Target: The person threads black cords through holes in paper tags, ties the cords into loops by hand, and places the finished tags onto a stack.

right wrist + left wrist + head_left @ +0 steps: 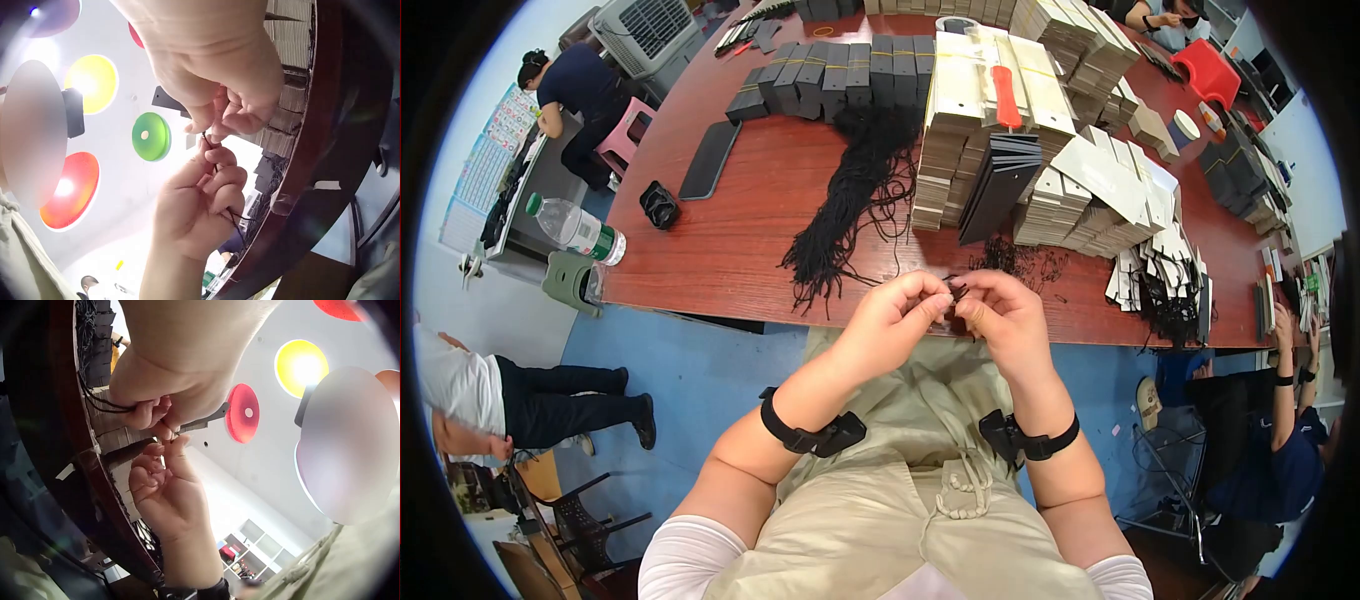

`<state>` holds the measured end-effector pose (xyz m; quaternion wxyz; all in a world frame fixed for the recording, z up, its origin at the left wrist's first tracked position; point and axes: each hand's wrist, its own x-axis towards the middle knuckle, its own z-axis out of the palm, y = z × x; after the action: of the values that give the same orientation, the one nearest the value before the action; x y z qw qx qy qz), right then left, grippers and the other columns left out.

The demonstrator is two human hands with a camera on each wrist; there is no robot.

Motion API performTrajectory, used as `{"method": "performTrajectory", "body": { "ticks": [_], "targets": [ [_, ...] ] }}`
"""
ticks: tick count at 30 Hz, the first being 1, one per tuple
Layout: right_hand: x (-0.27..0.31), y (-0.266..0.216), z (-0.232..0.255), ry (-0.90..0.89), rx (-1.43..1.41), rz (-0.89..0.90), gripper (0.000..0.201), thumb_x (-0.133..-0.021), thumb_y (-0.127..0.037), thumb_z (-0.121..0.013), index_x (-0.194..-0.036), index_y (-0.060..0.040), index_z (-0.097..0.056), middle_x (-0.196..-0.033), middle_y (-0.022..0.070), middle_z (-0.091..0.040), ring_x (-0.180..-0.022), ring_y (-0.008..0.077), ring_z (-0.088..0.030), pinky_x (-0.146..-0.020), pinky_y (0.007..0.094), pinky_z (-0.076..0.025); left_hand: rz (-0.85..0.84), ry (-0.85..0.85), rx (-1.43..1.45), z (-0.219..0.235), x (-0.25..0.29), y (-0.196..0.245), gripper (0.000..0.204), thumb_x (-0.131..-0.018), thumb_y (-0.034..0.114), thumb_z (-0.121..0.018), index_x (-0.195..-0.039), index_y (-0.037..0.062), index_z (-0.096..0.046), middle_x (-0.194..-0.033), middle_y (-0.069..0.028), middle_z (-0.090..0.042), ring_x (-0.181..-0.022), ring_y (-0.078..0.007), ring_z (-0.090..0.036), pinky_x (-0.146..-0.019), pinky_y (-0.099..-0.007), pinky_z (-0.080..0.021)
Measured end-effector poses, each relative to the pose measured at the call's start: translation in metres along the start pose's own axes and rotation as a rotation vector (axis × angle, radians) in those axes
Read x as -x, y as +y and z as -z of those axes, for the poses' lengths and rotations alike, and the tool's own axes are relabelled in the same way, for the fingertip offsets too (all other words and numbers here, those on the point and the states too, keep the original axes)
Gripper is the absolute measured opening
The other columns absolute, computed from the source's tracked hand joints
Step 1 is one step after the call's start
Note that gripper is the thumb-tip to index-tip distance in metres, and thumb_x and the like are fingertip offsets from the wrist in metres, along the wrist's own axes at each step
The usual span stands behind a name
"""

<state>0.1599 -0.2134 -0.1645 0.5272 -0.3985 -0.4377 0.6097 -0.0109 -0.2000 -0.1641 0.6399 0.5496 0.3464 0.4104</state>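
Just past the table's front edge, my left hand (pixel 895 315) and right hand (pixel 1008 312) meet fingertip to fingertip. A thin black cord (pixel 233 216) runs through the left hand, its strands trailing from the curled fingers. Both hands pinch the cord between thumb and forefinger; the fingertips hide most of the part between them. On the table beyond the left hand lies a long bundle of black cords (pixel 850 200). Small black loops (pixel 1030 265) are scattered beyond the right hand, and a stack of black cards (pixel 998 190) leans behind them.
Tall stacks of pale cards (pixel 950 110) fill the table's middle, with an orange-red handled tool (pixel 1005 97) on top. Banded black card blocks (pixel 830 75), a phone (pixel 711 160) and a black case (pixel 660 205) lie left. White tags with black cords (pixel 1165 290) are heaped right.
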Motion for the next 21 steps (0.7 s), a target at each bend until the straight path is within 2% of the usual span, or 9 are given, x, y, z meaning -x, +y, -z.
{"method": "performTrajectory", "body": {
  "ticks": [2,4,7,16,19,21],
  "targets": [
    [-0.0010,0.0027,-0.0009,0.033,0.117,0.110,0.020,-0.080,0.000,-0.066,-0.100,0.0015,-0.065,-0.088,0.0050,-0.062,-0.074,0.0092,-0.058,-0.065,0.0212,-0.048,-0.001,0.003,-0.005,0.0009,-0.0005,-0.0016,0.009,-0.091,0.009,-0.055,-0.095,0.0008,-0.057,-0.080,0.0031,-0.056,-0.070,-0.0023,-0.049,-0.062,-0.0188,-0.042],
    [-0.0020,0.0004,-0.0008,0.018,0.119,0.111,0.018,-0.079,0.001,-0.067,-0.097,0.0016,-0.067,-0.090,0.0049,-0.061,-0.078,0.0101,-0.059,-0.068,0.0218,-0.049,0.015,-0.006,-0.001,0.0020,-0.0007,-0.0016,0.009,-0.091,0.009,-0.056,-0.095,0.0013,-0.058,-0.079,0.0037,-0.055,-0.069,-0.0018,-0.048,-0.061,-0.0184,-0.041],
    [-0.0017,-0.0029,0.0008,-0.012,0.113,0.110,0.015,-0.079,0.002,-0.067,-0.094,0.0018,-0.069,-0.090,0.0047,-0.061,-0.079,0.0110,-0.059,-0.070,0.0224,-0.049,0.060,-0.042,-0.066,0.0052,0.0001,-0.0015,0.009,-0.092,0.009,-0.055,-0.096,0.0011,-0.057,-0.084,0.0009,-0.058,-0.077,-0.0053,-0.053,-0.070,-0.0206,-0.044],
    [-0.0012,-0.0048,0.0013,-0.067,0.041,0.089,0.014,-0.077,0.004,-0.066,-0.090,0.0011,-0.070,-0.087,0.0047,-0.061,-0.078,0.0116,-0.059,-0.070,0.0227,-0.049,0.039,-0.118,-0.047,0.0069,0.0039,0.0044,0.009,-0.090,0.006,-0.058,-0.094,-0.0007,-0.061,-0.087,-0.0008,-0.061,-0.080,-0.0058,-0.055,-0.070,-0.0204,-0.045],
    [-0.0021,-0.0042,0.0018,-0.097,0.037,0.101,0.015,-0.076,0.005,-0.066,-0.090,0.0011,-0.070,-0.086,0.0047,-0.061,-0.078,0.0117,-0.059,-0.069,0.0228,-0.049,-0.040,-0.100,-0.052,0.0048,0.0037,0.0015,0.010,-0.089,0.009,-0.059,-0.090,-0.0008,-0.063,-0.074,0.0037,-0.054,-0.067,-0.0034,-0.045,-0.059,-0.0198,-0.040],
    [-0.0023,-0.0038,0.0024,-0.115,0.041,0.105,0.015,-0.076,0.005,-0.066,-0.090,0.0011,-0.070,-0.086,0.0047,-0.061,-0.078,0.0117,-0.058,-0.069,0.0228,-0.049,-0.042,-0.097,-0.063,0.0046,0.0043,0.0018,0.010,-0.088,0.008,-0.059,-0.091,-0.0010,-0.063,-0.074,0.0036,-0.055,-0.067,-0.0035,-0.045,-0.060,-0.0199,-0.040]
  ]
}}
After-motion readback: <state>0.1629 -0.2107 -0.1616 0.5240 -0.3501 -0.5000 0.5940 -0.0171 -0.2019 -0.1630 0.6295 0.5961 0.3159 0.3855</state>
